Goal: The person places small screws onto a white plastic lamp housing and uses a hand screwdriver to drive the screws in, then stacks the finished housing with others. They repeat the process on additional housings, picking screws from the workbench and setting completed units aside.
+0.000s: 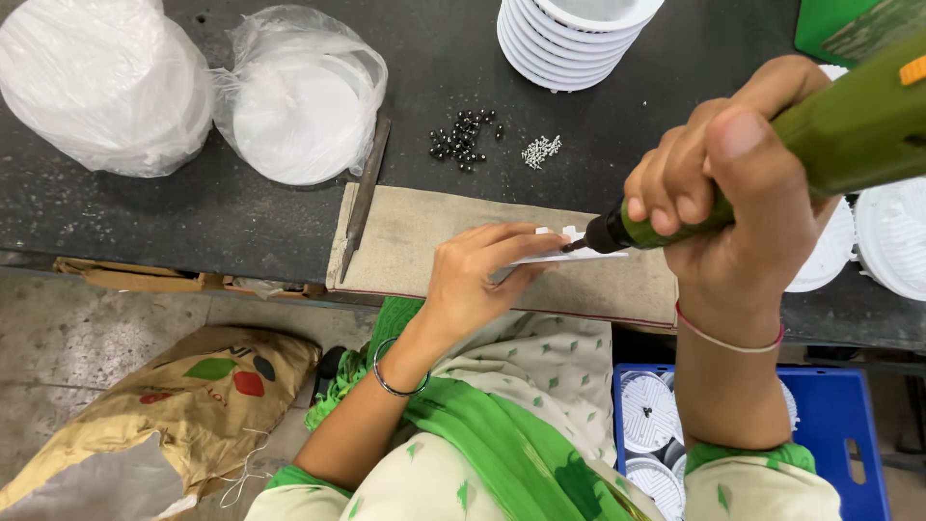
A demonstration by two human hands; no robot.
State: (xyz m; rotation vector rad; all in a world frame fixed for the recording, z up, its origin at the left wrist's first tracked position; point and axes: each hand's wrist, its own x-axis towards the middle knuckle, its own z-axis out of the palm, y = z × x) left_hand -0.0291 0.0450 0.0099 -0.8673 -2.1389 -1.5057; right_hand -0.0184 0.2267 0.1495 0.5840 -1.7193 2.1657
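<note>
- Two bare hands meet over a tan cloth mat at the near edge of the dark table; below them sits a blue crate of white discs
- left hand lies with fingers pressed together, pinning a small white plastic part flat on the mat
- right hand is wrapped tight around a green power screwdriver; its long axis slants down from upper right to lower left, its tip touching the part just right of the left fingertips
- farther back: dark screws, silver screws, stacked white housings, two bagged disc stacks
</note>
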